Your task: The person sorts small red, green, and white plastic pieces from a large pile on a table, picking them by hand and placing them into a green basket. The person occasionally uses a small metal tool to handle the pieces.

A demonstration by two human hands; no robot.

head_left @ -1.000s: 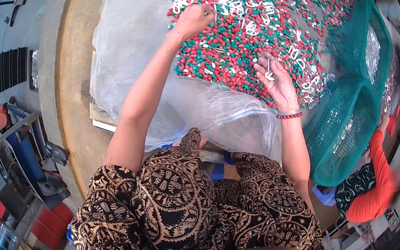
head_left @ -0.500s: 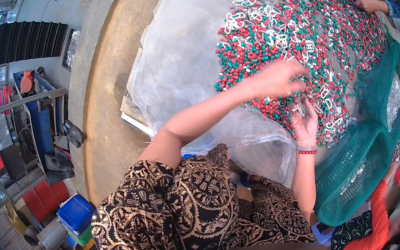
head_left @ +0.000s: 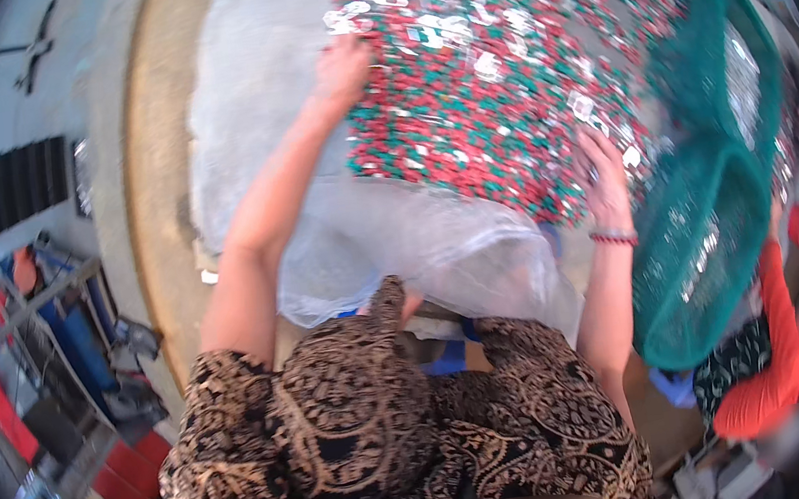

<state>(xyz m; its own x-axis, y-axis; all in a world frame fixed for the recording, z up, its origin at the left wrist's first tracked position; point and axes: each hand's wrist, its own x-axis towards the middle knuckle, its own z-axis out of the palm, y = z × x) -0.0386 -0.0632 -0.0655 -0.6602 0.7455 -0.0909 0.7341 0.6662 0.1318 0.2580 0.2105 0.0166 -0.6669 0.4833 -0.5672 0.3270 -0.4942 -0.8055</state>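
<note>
A wide heap of small red, green and white pieces [head_left: 506,64] lies on a clear plastic sheet [head_left: 281,114]. My left hand [head_left: 342,67] reaches far out and rests on the heap's left edge, fingers curled among white pieces. My right hand [head_left: 604,177], with a red bead bracelet on the wrist, lies on the heap's near right edge, fingers spread on the pieces. Whether either hand grips a piece is too blurred to tell.
A green mesh basket [head_left: 708,219] stands at the right of the heap, with another person in an orange sleeve [head_left: 769,372] beside it. A tan floor strip [head_left: 153,181] runs along the left. Blue and red crates [head_left: 79,342] stand at the lower left.
My left hand has swung from the heap's middle out to its far left edge. My right hand stays at the near right edge. The view has shifted.
</note>
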